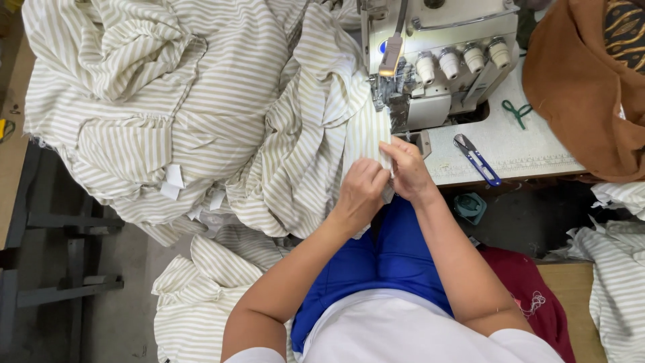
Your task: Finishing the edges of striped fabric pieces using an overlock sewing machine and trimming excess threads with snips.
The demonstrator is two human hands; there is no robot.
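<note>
Your left hand (361, 190) and right hand (406, 169), wrists bent, both pinch the striped strip (366, 138) just below the sewing machine (440, 60).

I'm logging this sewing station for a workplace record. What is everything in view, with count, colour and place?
striped fabric: one big heap, beige and white, left of the machine, spilling toward the floor; more at lower left and far right
fabric strip: one, same stripes, running from the machine's foot to the hands
sewing machine: one, off-white, top centre
thread snips: one, blue handle, on the table to the right
green loop: one small item, kind unclear, beside the machine
brown cloth: one, upper right
dark red cloth: one, lower right
left hand: pinching the strip
right hand: pinching the strip
</note>
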